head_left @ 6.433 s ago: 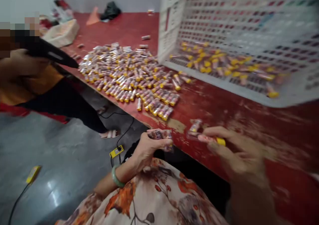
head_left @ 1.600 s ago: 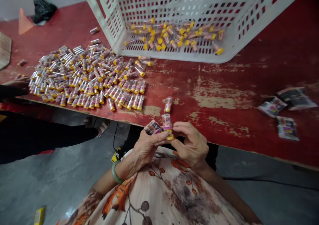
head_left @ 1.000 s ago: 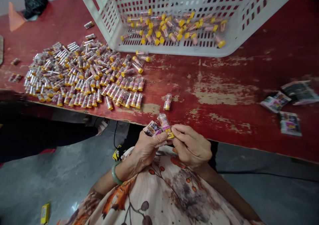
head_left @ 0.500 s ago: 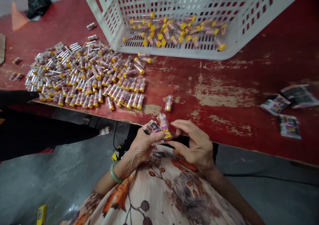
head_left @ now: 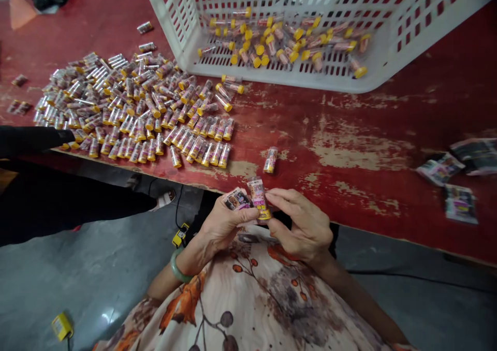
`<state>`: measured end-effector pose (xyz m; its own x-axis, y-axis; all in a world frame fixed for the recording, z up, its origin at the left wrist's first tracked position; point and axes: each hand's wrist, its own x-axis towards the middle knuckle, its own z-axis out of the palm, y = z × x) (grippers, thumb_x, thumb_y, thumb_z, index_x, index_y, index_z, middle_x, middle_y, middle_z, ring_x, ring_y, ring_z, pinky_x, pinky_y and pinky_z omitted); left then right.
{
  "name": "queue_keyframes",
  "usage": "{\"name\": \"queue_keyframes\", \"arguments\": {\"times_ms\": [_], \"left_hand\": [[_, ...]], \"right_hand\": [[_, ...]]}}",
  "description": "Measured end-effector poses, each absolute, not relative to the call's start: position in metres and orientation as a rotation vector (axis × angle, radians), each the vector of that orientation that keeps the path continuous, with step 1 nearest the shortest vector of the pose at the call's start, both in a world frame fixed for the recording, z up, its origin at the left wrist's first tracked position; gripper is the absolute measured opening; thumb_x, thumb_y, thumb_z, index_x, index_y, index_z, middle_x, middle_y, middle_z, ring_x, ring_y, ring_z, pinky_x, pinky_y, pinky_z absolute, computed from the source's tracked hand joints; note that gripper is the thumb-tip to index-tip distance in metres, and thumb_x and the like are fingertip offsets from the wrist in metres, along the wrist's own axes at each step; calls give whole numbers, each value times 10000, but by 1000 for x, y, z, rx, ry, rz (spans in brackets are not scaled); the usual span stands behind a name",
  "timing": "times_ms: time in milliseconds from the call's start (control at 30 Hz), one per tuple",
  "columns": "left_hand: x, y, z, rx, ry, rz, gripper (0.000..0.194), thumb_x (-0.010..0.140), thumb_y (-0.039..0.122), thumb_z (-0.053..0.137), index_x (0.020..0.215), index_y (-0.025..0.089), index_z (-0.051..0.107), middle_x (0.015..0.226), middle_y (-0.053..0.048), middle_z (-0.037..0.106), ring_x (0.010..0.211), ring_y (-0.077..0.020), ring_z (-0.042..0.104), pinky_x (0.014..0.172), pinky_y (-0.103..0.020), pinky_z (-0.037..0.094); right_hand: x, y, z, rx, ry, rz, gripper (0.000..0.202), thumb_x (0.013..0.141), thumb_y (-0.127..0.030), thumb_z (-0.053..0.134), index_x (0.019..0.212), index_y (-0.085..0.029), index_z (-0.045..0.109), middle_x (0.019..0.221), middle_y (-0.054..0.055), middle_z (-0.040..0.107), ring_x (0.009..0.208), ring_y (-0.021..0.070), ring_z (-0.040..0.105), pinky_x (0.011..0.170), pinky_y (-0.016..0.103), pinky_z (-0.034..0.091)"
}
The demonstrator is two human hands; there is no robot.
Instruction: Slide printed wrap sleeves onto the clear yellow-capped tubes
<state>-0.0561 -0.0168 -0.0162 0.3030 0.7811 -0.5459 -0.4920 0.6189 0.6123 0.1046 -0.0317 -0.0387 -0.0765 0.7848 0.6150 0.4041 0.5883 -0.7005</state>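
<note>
My left hand (head_left: pixel 223 227) holds a small stack of printed labels (head_left: pixel 236 200) and pinches the base of a clear tube with a yellow cap (head_left: pixel 259 199). My right hand (head_left: pixel 305 227) grips the same tube from the right, fingers curled around its capped end. Both hands hover just off the near edge of the red table (head_left: pixel 349 144), above my lap. One labelled tube (head_left: pixel 271 159) lies alone on the table just beyond my hands.
A large pile of labelled tubes (head_left: pixel 128 113) covers the table's left. A tipped white crate (head_left: pixel 295 30) at the back holds several yellow-capped tubes. Loose label packs (head_left: pixel 454 180) lie at the right. Another person's dark sleeve (head_left: pixel 31 139) reaches in from the left.
The tube stays between both hands while my right fingers shift and close around it. The view has drifted slightly. The other person's sleeve has come further in at the left.
</note>
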Motion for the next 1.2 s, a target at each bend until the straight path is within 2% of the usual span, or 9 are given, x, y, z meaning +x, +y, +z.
{"name": "queue_keyframes", "arguments": {"times_ms": [133,500,600,700,800,1000,1200], "left_hand": [[-56,-18,-17,369,932,867,365,518,198,897,826,120,718,754,-30,711,662,-139,646,707,-273,523],[-55,-18,-19,388,955,860,377,494,215,906,808,124,717,751,-27,708,651,-139,640,696,-278,521],[-60,-13,-23,415,981,846,401,498,231,903,841,127,722,778,-40,718,683,-164,654,720,-312,534],[-69,-6,-32,506,1000,792,399,532,230,888,882,128,725,806,-46,718,701,-166,652,733,-321,535],[-76,4,-43,633,972,718,385,553,222,877,893,122,728,795,-38,705,676,-134,620,706,-280,516],[-75,38,-52,666,966,682,387,471,241,905,776,103,712,712,-26,677,631,-116,595,651,-259,518],[-69,74,-66,648,1044,840,457,493,418,884,751,114,662,687,-26,676,595,-138,626,616,-295,552]], "right_hand": [[101,-34,-42,-972,-1659,382,580,767,-49,610,1304,-267,580,1100,86,680,927,236,664,796,399,566],[101,-34,-40,-993,-1656,375,552,771,-37,594,1274,-264,596,1061,74,684,895,225,665,779,389,568],[111,-25,-35,-1026,-1782,485,527,774,-108,649,1281,-228,567,1118,99,653,993,240,637,852,407,550],[118,-14,-31,-1023,-2000,557,635,763,-194,686,1359,-169,467,1308,167,551,1208,299,535,987,480,477],[115,-4,-33,-993,-2189,495,680,760,-178,655,1395,-146,412,1404,193,470,1283,318,473,1044,517,417],[106,32,-47,-1006,-2275,411,581,755,-178,616,1321,-162,488,1335,177,531,1216,308,523,1034,533,407],[111,86,-64,-988,-2280,368,554,724,-189,610,1269,-151,516,1211,152,596,1123,280,567,982,491,431]]}}
